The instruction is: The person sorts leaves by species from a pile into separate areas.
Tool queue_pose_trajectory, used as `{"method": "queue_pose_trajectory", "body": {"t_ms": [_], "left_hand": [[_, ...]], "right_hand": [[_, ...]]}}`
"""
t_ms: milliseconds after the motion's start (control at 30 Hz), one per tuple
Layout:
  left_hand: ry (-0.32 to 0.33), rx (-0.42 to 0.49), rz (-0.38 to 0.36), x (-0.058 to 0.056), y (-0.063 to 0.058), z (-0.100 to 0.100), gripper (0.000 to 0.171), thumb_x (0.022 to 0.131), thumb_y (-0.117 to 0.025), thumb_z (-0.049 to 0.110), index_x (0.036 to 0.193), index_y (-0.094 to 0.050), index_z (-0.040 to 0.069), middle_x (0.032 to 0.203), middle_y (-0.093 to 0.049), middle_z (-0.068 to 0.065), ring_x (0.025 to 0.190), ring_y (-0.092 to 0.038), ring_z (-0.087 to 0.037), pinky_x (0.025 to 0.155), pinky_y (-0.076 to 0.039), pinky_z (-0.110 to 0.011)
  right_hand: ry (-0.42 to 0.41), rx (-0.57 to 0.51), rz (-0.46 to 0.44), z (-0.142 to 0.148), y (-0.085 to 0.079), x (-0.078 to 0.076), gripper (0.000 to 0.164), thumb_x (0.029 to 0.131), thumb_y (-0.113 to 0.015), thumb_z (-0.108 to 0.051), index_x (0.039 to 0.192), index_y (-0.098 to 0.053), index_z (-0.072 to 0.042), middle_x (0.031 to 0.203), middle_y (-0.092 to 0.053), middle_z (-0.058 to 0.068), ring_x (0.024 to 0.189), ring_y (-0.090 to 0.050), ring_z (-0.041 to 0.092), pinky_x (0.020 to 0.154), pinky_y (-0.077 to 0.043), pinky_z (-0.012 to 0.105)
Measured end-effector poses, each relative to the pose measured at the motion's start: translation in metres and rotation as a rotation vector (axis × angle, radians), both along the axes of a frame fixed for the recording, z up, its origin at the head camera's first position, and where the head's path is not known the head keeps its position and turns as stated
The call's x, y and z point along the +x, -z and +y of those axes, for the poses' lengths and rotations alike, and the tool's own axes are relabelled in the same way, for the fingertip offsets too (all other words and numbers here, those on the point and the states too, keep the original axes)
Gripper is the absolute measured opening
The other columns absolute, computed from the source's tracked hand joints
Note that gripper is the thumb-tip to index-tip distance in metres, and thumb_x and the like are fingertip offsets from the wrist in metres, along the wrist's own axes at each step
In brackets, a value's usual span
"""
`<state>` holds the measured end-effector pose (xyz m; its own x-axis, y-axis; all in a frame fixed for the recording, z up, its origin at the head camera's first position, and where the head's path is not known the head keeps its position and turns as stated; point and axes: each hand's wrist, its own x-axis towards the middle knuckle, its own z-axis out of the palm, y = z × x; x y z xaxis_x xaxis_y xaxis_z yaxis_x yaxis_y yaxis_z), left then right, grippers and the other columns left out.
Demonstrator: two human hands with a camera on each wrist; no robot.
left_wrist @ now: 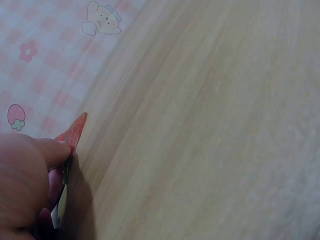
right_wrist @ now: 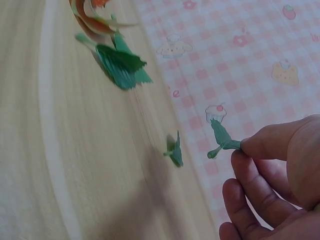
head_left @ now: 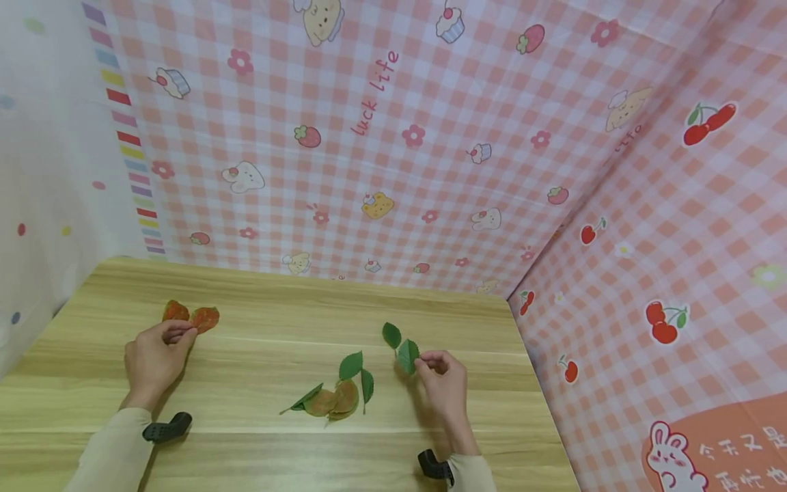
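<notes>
Tabletop [head_left: 295,311] room before back edge [head_left: 332,281]; left hand [head_left: 154,359] pinches red leaf [head_left: 205,319], right hand [head_left: 444,386] pinches green leaf [head_left: 408,355].

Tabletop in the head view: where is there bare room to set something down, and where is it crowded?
One bare patch of tabletop lies between the left hand and the brown leaves. Another lies between the right hand and the tabletop's right edge. It is crowded between the hands, where green leaves cluster about the brown ones.
</notes>
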<state>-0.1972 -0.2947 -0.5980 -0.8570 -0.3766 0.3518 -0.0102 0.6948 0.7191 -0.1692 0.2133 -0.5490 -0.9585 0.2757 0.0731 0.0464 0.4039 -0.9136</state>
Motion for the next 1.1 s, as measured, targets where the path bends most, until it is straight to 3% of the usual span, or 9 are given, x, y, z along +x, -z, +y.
{"method": "queue_pose_trajectory", "body": {"t_ms": [667,1100], "left_hand": [[-0.005,0.008,-0.022,0.000,-0.002,0.001,0.018,0.102,-0.083,0.017,0.109,-0.084,0.001,0.101,-0.086,-0.023,0.073,-0.036,0.036,0.077,-0.038,-0.026],[-0.004,0.012,-0.021,0.001,-0.002,0.003,0.017,0.101,-0.084,0.015,0.109,-0.084,-0.001,0.099,-0.086,-0.023,0.070,-0.037,0.035,0.075,-0.038,-0.022]], "right_hand": [[0.016,0.079,-0.030,0.021,0.008,-0.045,0.006,0.098,-0.084,-0.006,0.102,-0.081,-0.002,0.092,-0.079,0.010,0.082,-0.066,0.011,0.073,-0.051,0.021],[0.025,0.062,-0.087,0.017,0.017,-0.060,0.005,0.099,-0.082,-0.006,0.102,-0.080,-0.004,0.093,-0.079,0.009,0.082,-0.068,0.015,0.070,-0.054,0.022]]}}
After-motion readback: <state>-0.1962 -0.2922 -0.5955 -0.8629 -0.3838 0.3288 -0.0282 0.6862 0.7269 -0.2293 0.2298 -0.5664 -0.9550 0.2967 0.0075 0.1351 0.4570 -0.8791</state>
